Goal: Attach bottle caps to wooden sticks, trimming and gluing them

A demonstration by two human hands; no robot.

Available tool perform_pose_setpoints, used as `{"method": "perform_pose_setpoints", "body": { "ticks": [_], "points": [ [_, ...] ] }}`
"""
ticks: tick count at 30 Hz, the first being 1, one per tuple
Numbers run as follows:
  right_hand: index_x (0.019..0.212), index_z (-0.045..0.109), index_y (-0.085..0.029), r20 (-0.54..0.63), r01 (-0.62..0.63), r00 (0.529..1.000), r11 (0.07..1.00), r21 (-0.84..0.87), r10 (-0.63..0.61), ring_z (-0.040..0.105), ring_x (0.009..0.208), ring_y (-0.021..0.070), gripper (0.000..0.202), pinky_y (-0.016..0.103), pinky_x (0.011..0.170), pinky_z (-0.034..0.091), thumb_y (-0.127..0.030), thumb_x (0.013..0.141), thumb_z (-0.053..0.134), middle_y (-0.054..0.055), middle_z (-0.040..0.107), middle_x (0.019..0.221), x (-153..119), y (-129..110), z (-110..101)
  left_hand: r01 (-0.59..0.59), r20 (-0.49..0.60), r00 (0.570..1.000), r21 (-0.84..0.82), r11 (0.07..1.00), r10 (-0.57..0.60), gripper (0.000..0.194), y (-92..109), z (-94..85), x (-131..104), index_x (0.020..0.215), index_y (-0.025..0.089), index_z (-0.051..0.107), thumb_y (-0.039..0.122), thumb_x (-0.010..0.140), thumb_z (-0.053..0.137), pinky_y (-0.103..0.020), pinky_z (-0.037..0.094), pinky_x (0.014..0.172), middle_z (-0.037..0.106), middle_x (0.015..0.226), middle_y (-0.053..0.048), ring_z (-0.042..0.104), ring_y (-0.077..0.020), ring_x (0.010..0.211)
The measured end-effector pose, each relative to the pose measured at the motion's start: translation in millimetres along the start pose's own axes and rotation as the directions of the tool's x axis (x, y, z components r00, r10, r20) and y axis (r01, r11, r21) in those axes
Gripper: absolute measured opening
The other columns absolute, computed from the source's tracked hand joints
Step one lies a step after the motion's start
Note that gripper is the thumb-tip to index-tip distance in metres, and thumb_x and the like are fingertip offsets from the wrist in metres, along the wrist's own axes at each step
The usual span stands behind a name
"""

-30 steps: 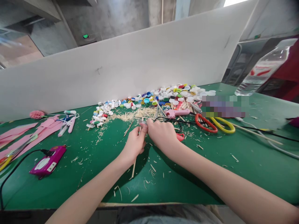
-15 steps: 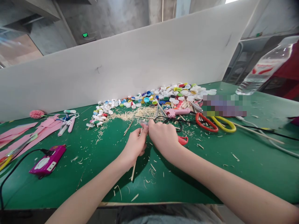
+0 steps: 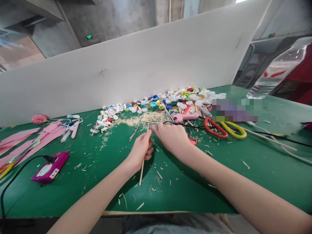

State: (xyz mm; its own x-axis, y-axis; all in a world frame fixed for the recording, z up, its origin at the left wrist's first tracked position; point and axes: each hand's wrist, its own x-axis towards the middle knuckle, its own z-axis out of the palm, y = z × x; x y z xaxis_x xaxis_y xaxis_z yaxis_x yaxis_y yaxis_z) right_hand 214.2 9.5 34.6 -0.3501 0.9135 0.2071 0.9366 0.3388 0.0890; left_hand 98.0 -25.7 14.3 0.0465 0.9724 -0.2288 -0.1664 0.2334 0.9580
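Observation:
My left hand (image 3: 141, 148) is closed around a thin wooden stick (image 3: 141, 174), whose lower end points down toward the table's front edge and whose tip shows above the fist. Right beside it, my right hand (image 3: 172, 136) is wrapped round a tool with a grey metal blade (image 3: 153, 124); the blade lies against the stick's upper end. Part of a red handle (image 3: 193, 141) shows under the right hand; whether it belongs to that tool is unclear. Pale wood shavings (image 3: 131, 121) are heaped behind the hands, and loose curls lie on the green table (image 3: 97, 182).
Many bottle caps (image 3: 153, 104) lie along the white partition (image 3: 136, 68). To the right are a pink glue gun (image 3: 185, 117), red-handled (image 3: 215, 131) and yellow-handled scissors (image 3: 235, 132), cables and a water bottle (image 3: 275, 73). Leftward are a purple power socket (image 3: 50, 168) and pink paper (image 3: 48, 139).
My right hand has shifted slightly to the right, and the blade and stick tip now show more. The stick's lower end has swung a little right and stands steeper.

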Motion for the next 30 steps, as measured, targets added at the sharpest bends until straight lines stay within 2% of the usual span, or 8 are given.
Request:
{"method": "perform_pose_setpoints", "body": {
  "ticks": [4, 7, 11, 17, 22, 30],
  "points": [
    [0.103, 0.055, -0.014, 0.026, 0.126, 0.992, 0.992, 0.020, -0.126, 0.066, 0.079, 0.0229, 0.036, 0.028, 0.060, 0.037, -0.037, 0.098, 0.028, 0.012, 0.067, 0.079, 1.9, 2.3, 3.8, -0.017, 0.053, 0.998, 0.008, 1.000, 0.017, 0.042, -0.1, -0.6, 0.1, 0.072, 0.023, 0.035, 0.060, 0.078, 0.055, -0.013, 0.008, 0.034, 0.018, 0.056, 0.010, 0.015, -0.0023, 0.039],
    [0.104, 0.054, -0.016, 0.026, 0.157, 0.987, 0.987, 0.040, -0.158, 0.067, 0.080, 0.0232, 0.037, 0.028, 0.061, 0.038, -0.039, 0.098, 0.025, 0.010, 0.067, 0.080, 2.0, 2.8, 4.9, -0.019, 0.053, 0.998, 0.034, 0.999, 0.017, 0.045, -0.5, -1.1, -0.5, 0.073, 0.023, 0.034, 0.059, 0.074, 0.061, -0.013, 0.008, 0.032, 0.021, 0.056, 0.011, 0.016, -0.0018, 0.038],
    [0.101, 0.053, -0.017, 0.032, 0.124, 0.991, 0.991, 0.052, -0.126, 0.067, 0.081, 0.0240, 0.040, 0.028, 0.060, 0.039, -0.041, 0.098, 0.022, 0.011, 0.067, 0.081, -1.0, 0.9, 2.4, -0.016, 0.086, 0.996, 0.053, 0.998, 0.012, 0.048, -0.5, -2.9, -2.3, 0.074, 0.024, 0.033, 0.062, 0.071, 0.062, -0.013, 0.007, 0.030, 0.020, 0.052, 0.012, 0.013, -0.0016, 0.036],
    [0.099, 0.051, -0.015, 0.040, 0.020, 0.999, 0.998, 0.058, -0.023, 0.067, 0.078, 0.0220, 0.026, 0.026, 0.057, 0.038, -0.029, 0.097, 0.029, 0.010, 0.067, 0.082, -9.5, -9.6, -5.0, -0.095, 0.047, 0.995, 0.126, 0.987, 0.090, 0.053, 1.7, -1.6, -6.0, 0.072, 0.024, 0.032, 0.070, 0.069, 0.056, -0.014, 0.009, 0.030, 0.018, 0.051, 0.012, 0.015, -0.0019, 0.034],
    [0.099, 0.051, -0.013, 0.024, -0.072, 0.997, 0.996, 0.052, 0.071, 0.066, 0.077, 0.0228, 0.034, 0.026, 0.055, 0.038, -0.034, 0.099, 0.024, 0.014, 0.066, 0.081, -11.4, -16.3, -8.8, -0.124, 0.025, 0.992, 0.180, 0.976, 0.122, 0.055, 2.1, -2.6, -5.0, 0.069, 0.023, 0.030, 0.073, 0.068, 0.053, -0.016, 0.009, 0.030, 0.017, 0.048, 0.012, 0.017, -0.0024, 0.033],
    [0.096, 0.050, -0.013, -0.028, -0.091, 0.995, 0.993, 0.068, 0.094, 0.065, 0.077, 0.0220, 0.038, 0.025, 0.057, 0.041, -0.036, 0.099, 0.020, 0.016, 0.065, 0.084, -2.1, -24.6, 0.7, -0.085, -0.039, 0.995, 0.077, 0.993, 0.088, 0.056, 0.5, -1.2, -3.1, 0.069, 0.023, 0.030, 0.072, 0.068, 0.056, -0.015, 0.008, 0.031, 0.021, 0.051, 0.012, 0.016, -0.0013, 0.034]
  ]
}}
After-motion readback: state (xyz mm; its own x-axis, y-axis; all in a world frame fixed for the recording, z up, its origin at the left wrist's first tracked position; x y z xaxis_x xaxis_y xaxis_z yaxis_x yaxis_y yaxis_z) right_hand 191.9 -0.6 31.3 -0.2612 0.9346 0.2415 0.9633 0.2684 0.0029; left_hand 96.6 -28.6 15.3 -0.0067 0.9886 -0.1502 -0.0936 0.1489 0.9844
